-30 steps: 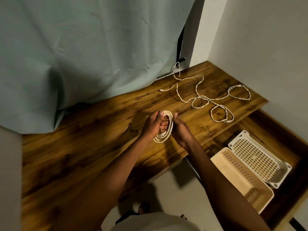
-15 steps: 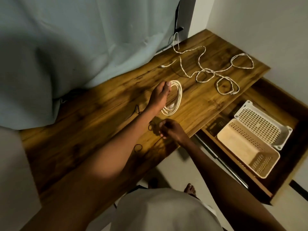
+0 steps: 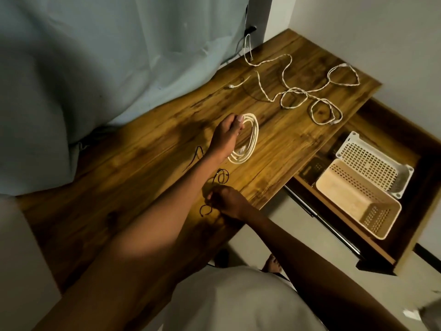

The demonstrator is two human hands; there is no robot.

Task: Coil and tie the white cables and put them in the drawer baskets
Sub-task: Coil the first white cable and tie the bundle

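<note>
While the left hand point(image 3: 225, 137) reaches out over the wooden desk point(image 3: 124, 187), its fingers curl round the near side of a coiled white cable point(image 3: 248, 144) and hold the loops together, with the thumb lying on top of the bundle. The coil stands on edge on the desktop, roughly at the middle of the board, with a small connector showing inside its lower loops. Nearer the front edge, the right hand point(image 3: 229, 201) bends its fingers tightly and pinches a thin black tie point(image 3: 207, 207), whose free end curls away on the wood to the left of the knuckles. Two more black ties lie close by: one looped point(image 3: 223, 175) just beyond the right hand, and another point(image 3: 194, 156) showing past the far side of the left forearm.

A second white cable point(image 3: 293, 91) lies loose and uncoiled across the far right part of the desk, running in several open loops from the back corner towards the right edge, well apart from the coil. A short white cable end point(image 3: 235, 84) rests near the pale curtain point(image 3: 95, 68) that hangs behind the desk.

Below the right end of the desk an open drawer point(image 3: 405, 254) holds two perforated plastic baskets side by side and touching: a beige basket point(image 3: 358, 199) nearer the person, and a white basket point(image 3: 374, 163) beyond it. Neither basket holds any cable that can be seen.
</note>
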